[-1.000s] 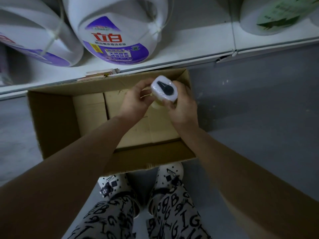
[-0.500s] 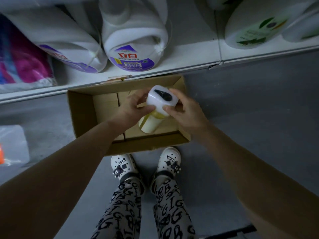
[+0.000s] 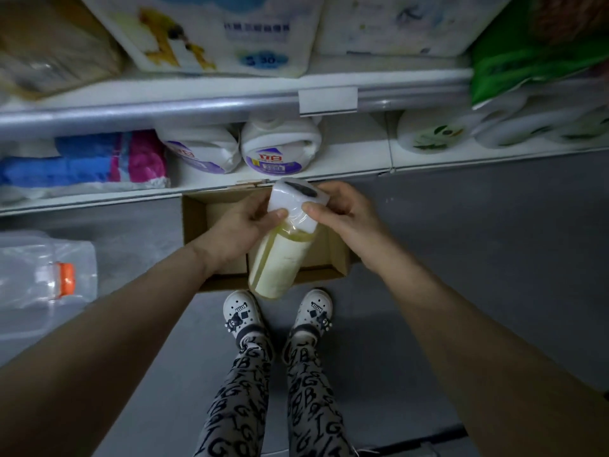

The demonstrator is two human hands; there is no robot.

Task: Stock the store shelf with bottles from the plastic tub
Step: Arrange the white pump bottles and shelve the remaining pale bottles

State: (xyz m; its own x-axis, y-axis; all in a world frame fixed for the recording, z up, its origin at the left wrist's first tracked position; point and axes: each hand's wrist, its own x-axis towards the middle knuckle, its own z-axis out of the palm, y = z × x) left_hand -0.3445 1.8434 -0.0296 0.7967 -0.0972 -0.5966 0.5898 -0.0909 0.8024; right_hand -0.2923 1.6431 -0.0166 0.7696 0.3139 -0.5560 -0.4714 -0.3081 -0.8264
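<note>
Bottle: you hold a clear plastic bottle of pale yellow liquid [image 3: 280, 258] by its boxy white cap [image 3: 291, 201], tilted, with the base toward your feet.
Left hand: your left hand [image 3: 244, 222] grips the cap's left side.
Right hand: your right hand [image 3: 342, 209] grips the cap's right side.
Box: an open brown cardboard box [image 3: 194, 219] sits on the grey floor [image 3: 461, 258] beneath the bottle.
Shelf: the white bottom shelf [image 3: 346, 168] carries two white detergent jugs with purple labels [image 3: 280, 150].
Tub: a clear plastic tub with an orange latch [image 3: 49, 275] lies to your left, well apart from the box.
Feet: your white clogs [image 3: 242, 311] stand just behind the box.
</note>
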